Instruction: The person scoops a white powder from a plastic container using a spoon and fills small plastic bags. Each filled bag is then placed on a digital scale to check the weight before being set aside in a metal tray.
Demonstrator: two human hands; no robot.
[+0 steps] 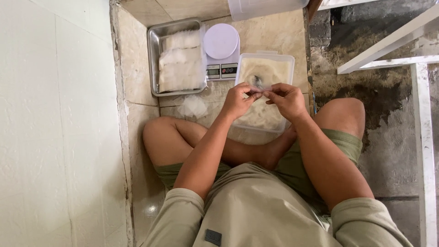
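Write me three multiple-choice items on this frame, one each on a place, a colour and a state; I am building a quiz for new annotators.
1. Where is the white round-topped kitchen scale?
A. Between the metal tray and the plastic tub
B. On the person's lap
C. Inside the tub

2. What colour is the powder in the rectangular clear plastic tub?
A. Dark green
B. Pale beige
C. Bright red

3. How are the hands placed?
A. Resting on the knees
B. Together over the tub
C. Behind the back

Answers: A, the scale sits right of the rectangular metal tray; B, the powder is pale beige; B, the left hand and right hand pinch something thin together.
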